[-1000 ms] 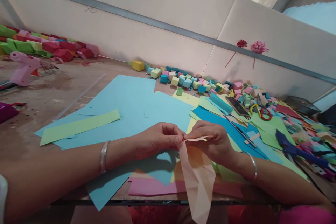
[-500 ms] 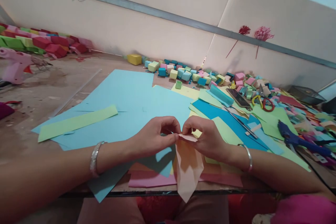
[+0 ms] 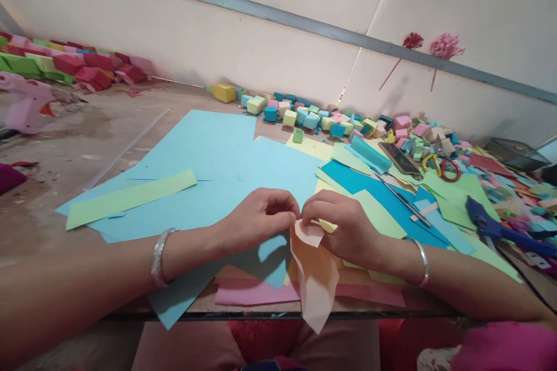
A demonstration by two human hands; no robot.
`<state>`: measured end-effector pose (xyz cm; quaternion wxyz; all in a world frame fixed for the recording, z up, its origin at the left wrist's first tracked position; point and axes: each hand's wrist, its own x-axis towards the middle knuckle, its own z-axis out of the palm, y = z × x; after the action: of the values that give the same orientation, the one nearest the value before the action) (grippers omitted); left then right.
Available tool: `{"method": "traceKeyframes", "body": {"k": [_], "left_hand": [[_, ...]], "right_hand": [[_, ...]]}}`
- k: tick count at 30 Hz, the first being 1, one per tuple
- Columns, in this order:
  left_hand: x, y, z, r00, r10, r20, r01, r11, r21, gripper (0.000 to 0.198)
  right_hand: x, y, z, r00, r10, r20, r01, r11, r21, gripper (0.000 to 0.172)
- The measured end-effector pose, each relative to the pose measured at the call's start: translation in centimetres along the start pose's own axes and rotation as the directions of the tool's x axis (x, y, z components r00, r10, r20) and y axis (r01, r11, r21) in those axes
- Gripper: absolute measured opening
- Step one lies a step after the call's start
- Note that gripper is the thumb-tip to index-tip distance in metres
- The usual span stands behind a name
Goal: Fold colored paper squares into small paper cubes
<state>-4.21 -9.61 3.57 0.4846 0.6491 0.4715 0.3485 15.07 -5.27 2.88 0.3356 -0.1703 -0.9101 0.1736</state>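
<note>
Between my two hands hangs a peach paper strip (image 3: pixel 315 284), creased lengthwise, its pointed lower end reaching past the table's front edge. My left hand (image 3: pixel 265 211) pinches the strip's top left corner between thumb and fingers. At the top right, my right hand (image 3: pixel 343 217) grips it with bent fingers, and a small flap at the top is folded toward me. Under the hands lie light blue sheets (image 3: pixel 209 145), a pink sheet (image 3: pixel 256 293) and yellow-green paper (image 3: pixel 378 214). A light green strip (image 3: pixel 133 200) rests on the blue paper at the left.
Many small paper boxes (image 3: pixel 311 120) line the wall, with more piled at the far left (image 3: pixel 91 69). A pink glue gun (image 3: pixel 26 101) stands left; a blue glue gun (image 3: pixel 500 223) lies right. Scissors (image 3: pixel 441 167), a phone (image 3: pixel 398 157) and a pen (image 3: pixel 402 200) lie right of centre.
The top flap of the peach strip has turned down further toward me. My right fingers have shifted over its top edge, while the left hand keeps its pinch.
</note>
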Motion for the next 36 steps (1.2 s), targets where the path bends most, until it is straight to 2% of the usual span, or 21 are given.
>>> {"method": "traceKeyframes", "body": {"k": [3, 6, 8, 11, 14, 16, 19, 22, 26, 31, 36], "left_hand": [[0.0, 0.0, 0.1, 1.000, -0.016, -0.005, 0.016, 1.000, 0.020, 0.015], [-0.1, 0.3, 0.3, 0.998, -0.024, -0.062, 0.031, 0.994, 0.105, 0.013], [-0.2, 0.5, 0.4, 0.993, -0.005, -0.115, 0.026, 0.983, 0.184, 0.012], [-0.3, 0.6, 0.5, 0.992, 0.003, -0.126, 0.030, 0.964, 0.264, 0.011], [-0.3, 0.4, 0.6, 0.995, -0.011, -0.098, 0.037, 0.962, 0.270, 0.010], [-0.2, 0.1, 0.7, 0.995, -0.007, -0.101, 0.035, 0.962, 0.270, 0.009], [-0.1, 0.0, 0.8, 0.993, 0.003, -0.114, 0.029, 0.960, 0.278, 0.009], [-0.2, 0.0, 0.8, 0.991, 0.030, -0.128, 0.010, 0.955, 0.298, 0.011], [-0.4, 0.2, 0.8, 0.989, 0.087, -0.123, -0.041, 0.941, 0.335, 0.016], [-0.4, 0.0, 0.8, 0.992, 0.102, -0.071, -0.067, 0.923, 0.380, 0.011], [-0.3, -0.4, 0.9, 0.988, 0.140, -0.064, -0.097, 0.891, 0.443, 0.009]], "right_hand": [[-0.3, 0.2, 0.4, 0.999, -0.028, -0.027, 0.027, 0.999, -0.023, 0.017], [-0.5, 0.3, 0.7, 0.994, -0.095, -0.049, 0.089, 0.990, -0.108, 0.021], [-0.6, 0.4, 1.0, 0.990, -0.135, -0.035, 0.127, 0.976, -0.175, 0.023], [-0.7, 0.4, 1.2, 0.990, -0.140, -0.006, 0.134, 0.959, -0.248, 0.022], [-0.7, 0.3, 1.1, 0.997, -0.078, 0.011, 0.078, 0.957, -0.280, 0.016], [-0.5, 0.1, 0.8, 0.999, 0.006, 0.054, 0.010, 0.956, -0.293, 0.011], [-0.1, -0.2, 0.2, 0.977, 0.156, 0.148, -0.109, 0.952, -0.285, 0.012], [0.1, -0.5, -0.3, 0.950, 0.241, 0.200, -0.201, 0.959, -0.202, 0.013], [0.0, -0.5, -0.5, 0.948, 0.267, 0.171, -0.253, 0.962, -0.098, 0.012], [-0.2, -0.2, -0.1, 0.968, 0.234, 0.091, -0.225, 0.970, -0.095, 0.010], [-0.1, -0.2, 0.1, 0.965, 0.227, 0.134, -0.217, 0.973, -0.082, 0.011]]}}
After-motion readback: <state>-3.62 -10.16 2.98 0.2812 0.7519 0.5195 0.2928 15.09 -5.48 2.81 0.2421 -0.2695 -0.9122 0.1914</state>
